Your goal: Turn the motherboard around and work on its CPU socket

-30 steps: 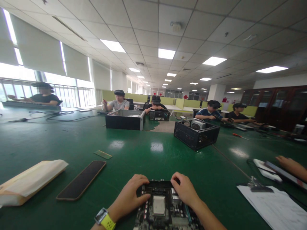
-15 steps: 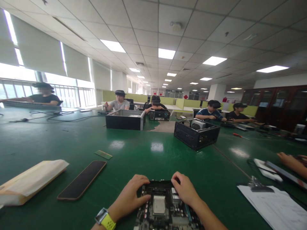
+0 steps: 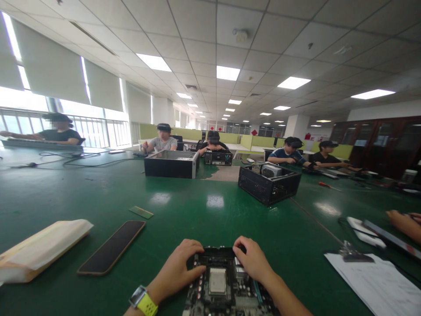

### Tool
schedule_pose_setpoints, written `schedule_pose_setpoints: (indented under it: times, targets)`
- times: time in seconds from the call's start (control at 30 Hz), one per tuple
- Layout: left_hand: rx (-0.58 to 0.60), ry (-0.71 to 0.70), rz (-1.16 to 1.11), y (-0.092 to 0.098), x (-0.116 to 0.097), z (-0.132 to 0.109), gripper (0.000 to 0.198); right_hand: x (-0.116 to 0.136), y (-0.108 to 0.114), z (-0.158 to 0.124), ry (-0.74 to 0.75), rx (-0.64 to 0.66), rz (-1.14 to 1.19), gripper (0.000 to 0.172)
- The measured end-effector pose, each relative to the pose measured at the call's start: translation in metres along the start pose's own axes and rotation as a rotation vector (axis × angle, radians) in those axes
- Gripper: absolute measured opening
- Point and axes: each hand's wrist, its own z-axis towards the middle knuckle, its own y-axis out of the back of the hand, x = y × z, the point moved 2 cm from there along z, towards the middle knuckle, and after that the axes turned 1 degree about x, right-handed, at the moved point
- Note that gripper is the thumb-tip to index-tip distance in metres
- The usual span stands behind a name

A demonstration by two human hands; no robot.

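Note:
A dark motherboard (image 3: 237, 303) lies on the green table right in front of me, cut off by the bottom of the view. A pale square processor (image 3: 217, 281) sits in its socket near the board's middle. My left hand (image 3: 182, 265), with a yellow-strapped watch at the wrist, is closed on the far left corner, thumb over the board. At the far right corner, my right hand (image 3: 251, 259) pinches the edge between thumb and curled fingers. A dark strip (image 3: 219, 251) runs along the far edge between both hands; its kind is unclear.
Left of me are a phone (image 3: 112, 248), a paper-wrapped packet (image 3: 46, 250) and a green memory stick (image 3: 141, 212). To the right are a clipboard (image 3: 378, 281) and a co-worker's hand (image 3: 403, 224). Computer cases (image 3: 269, 186) stand farther back, with several people seated beyond.
My hands stay in nearly the same place on the motherboard. The co-worker's hand at the right edge has shifted slightly to the right.

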Motion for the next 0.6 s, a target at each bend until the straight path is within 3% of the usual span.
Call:
schedule_pose_setpoints:
  times: [0.43, 0.6]
  targets:
    - [-0.026, 0.010, 0.012, 0.001, 0.002, -0.001, 0.014, 0.001, 0.002, 0.001, -0.019, -0.011, -0.002, 0.016]
    - [-0.144, 0.005, -0.012, 0.002, 0.006, 0.002, 0.010, 0.028, 0.019, -0.006, -0.006, -0.064, -0.111, 0.023]
